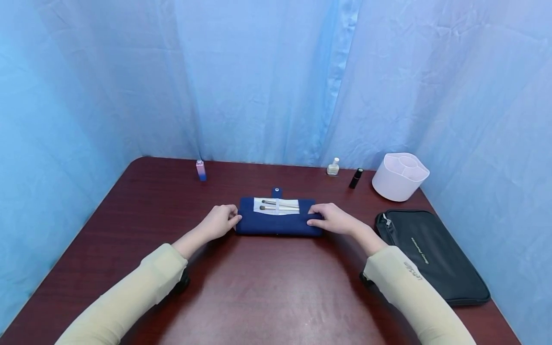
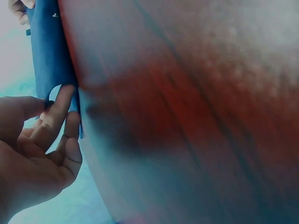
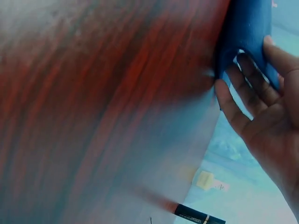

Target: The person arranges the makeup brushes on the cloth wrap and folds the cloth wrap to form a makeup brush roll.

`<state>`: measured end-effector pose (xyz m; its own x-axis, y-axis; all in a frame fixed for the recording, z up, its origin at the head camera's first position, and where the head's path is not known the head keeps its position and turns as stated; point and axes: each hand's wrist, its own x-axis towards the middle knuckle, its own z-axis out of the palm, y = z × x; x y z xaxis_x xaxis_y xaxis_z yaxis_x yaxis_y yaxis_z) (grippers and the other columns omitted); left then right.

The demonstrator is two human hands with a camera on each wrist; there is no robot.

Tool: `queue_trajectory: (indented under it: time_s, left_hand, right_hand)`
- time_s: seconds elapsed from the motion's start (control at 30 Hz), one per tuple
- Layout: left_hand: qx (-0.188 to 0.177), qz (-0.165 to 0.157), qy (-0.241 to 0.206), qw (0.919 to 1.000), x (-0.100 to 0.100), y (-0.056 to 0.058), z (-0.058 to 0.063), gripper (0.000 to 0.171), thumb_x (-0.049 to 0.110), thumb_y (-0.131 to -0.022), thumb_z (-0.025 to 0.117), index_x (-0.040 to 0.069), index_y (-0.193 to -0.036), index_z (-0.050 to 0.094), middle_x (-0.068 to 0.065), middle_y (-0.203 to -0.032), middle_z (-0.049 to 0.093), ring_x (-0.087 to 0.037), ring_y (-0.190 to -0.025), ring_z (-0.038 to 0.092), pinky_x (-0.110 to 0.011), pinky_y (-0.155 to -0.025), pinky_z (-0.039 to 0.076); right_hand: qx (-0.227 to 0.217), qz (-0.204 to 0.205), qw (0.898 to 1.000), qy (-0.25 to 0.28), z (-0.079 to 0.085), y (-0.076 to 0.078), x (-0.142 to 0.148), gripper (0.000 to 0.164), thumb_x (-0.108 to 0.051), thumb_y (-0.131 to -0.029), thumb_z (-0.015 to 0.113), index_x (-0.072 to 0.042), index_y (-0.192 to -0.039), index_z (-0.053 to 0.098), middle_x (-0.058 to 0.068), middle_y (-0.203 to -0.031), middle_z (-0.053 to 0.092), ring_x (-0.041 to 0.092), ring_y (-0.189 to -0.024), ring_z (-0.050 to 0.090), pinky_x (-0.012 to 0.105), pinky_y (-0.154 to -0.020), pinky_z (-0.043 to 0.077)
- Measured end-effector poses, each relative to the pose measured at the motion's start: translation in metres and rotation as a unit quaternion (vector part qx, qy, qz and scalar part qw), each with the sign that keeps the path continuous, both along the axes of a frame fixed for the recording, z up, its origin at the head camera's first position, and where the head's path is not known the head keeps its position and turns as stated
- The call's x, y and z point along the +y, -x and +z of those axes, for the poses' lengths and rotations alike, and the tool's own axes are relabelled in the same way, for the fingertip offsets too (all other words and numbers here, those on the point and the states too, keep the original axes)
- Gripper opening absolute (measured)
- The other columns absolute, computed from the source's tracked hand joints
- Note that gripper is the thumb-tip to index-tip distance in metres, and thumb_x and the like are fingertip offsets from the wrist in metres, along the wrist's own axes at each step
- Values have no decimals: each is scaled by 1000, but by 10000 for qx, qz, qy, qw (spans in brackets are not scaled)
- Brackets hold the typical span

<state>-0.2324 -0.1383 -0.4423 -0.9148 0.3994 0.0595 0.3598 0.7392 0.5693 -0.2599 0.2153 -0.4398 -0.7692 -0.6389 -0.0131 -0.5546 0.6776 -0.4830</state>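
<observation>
A navy blue fabric brush roll lies partly rolled up on the table in the head view. Two makeup brushes show in its pale inner pocket, and a small snap tab sticks out at the far edge. At the left end, my left hand pinches the fold between thumb and fingers. The right hand grips the opposite end, thumb on the near side. Both wrist views show fingers inside the open ends of the curled blue fabric. Whatever the folded part covers is hidden.
Along the back stand a pink-and-blue bottle at left and a nail polish bottle toward the right. A black tube and a white divided organizer are nearby. A black zippered case lies beside the right forearm. Blue curtains surround the table.
</observation>
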Motion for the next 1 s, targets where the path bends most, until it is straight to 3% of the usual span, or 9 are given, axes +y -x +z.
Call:
queue_trajectory:
  time_s: [0.13, 0.23, 0.3, 0.4, 0.47, 0.57, 0.67, 0.83, 1.0]
  left_hand:
    - [123, 169, 119, 9997, 2, 1, -1, 12, 15, -91, 62, 4, -87, 60, -4, -72, 66, -11, -63, 58, -28, -64, 47]
    - [614, 105, 241, 9978, 5, -1, 3, 22, 15, -88, 67, 3, -105, 60, -8, -93, 66, -19, -83, 60, -35, -77, 50]
    - [1088, -282, 399, 9929, 7, -4, 6, 32, 15, -86, 70, 5, -114, 60, -9, -106, 64, -22, -99, 58, -40, -86, 48]
    - [1467, -1197, 802, 9786, 12, -11, 10, 37, 14, -85, 71, 8, -120, 62, -7, -118, 62, -24, -112, 54, -45, -94, 43]
    - [1449, -1713, 1069, 9686, 15, -15, 11, 38, 15, -85, 70, 10, -122, 63, -7, -123, 61, -24, -117, 52, -45, -97, 42]
    - [1226, -2017, 1319, 9627, 17, -17, 8, 41, 13, -85, 70, 11, -125, 61, -7, -127, 60, -25, -122, 51, -45, -99, 41]
    - [1171, -2104, 1305, 9618, 18, -14, 5, 41, 7, -84, 70, 11, -124, 62, -6, -126, 61, -24, -121, 51, -44, -99, 42]
    - [1181, -2223, 1211, 9602, 18, -10, 1, 41, 2, -80, 71, 9, -120, 65, -4, -120, 64, -22, -116, 55, -41, -96, 45]
    - [969, -2050, 1192, 9666, 16, -6, 1, 38, 5, -81, 73, 8, -118, 65, -6, -118, 64, -22, -114, 55, -37, -97, 45]
  right_hand:
    - [15, -211, 9997, -142, -4, 2, -6, 9, -25, -91, 64, -16, -91, 64, -7, -79, 60, 9, -72, 53, 28, -70, 46]
    - [-53, -340, 9992, -220, -4, 3, -8, 9, -25, -91, 64, -16, -89, 64, -6, -76, 58, 10, -69, 52, 28, -69, 44]
    - [-103, -415, 9987, -277, -5, 4, -9, 9, -24, -91, 64, -16, -88, 64, -6, -76, 58, 11, -69, 51, 28, -68, 44]
    - [-119, -423, 9987, -276, -5, 5, -8, 9, -24, -91, 64, -16, -88, 64, -6, -76, 58, 11, -69, 51, 29, -69, 44]
    - [-57, -451, 9986, -255, -7, 4, -8, 9, -24, -90, 64, -15, -91, 64, -5, -80, 60, 12, -72, 53, 30, -71, 46]
    - [177, -435, 9987, -173, -7, 2, -8, 14, -23, -89, 66, -13, -99, 64, -1, -91, 62, 14, -83, 57, 35, -80, 49]
    - [552, -234, 9982, -83, -5, -1, -7, 21, -19, -88, 68, -12, -107, 63, 2, -103, 61, 17, -95, 56, 38, -88, 49]
    - [1073, 429, 9932, -136, 5, -6, -8, 17, -17, -86, 70, -13, -102, 69, 2, -108, 62, 20, -104, 54, 40, -91, 47]
    - [722, 543, 9933, -724, 6, -13, -8, 40, -38, -82, 73, -15, -113, 67, 2, -116, 63, 19, -111, 54, 40, -96, 45]
